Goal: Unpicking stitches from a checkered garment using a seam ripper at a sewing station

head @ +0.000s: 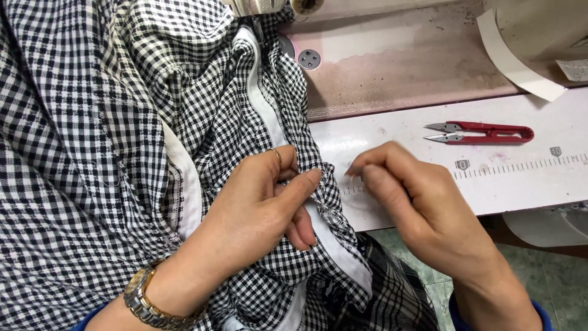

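A black-and-white checked garment [92, 141] with a white band [260, 101] along its seam is piled over the left of the sewing table. My left hand [269, 196], with a ring and a metal wristwatch [147, 300], pinches the garment's edge near the seam. My right hand [404, 196] is just to its right, fingertips pinched together at the same fabric edge; whether it holds a thread or the cloth is too small to tell.
Red thread snips [484, 132] lie on the white table [520, 178] with a printed ruler strip. Behind is the sewing machine bed [392, 61] with a round metal plate [309, 59]. The table's front edge drops to a green floor [551, 282].
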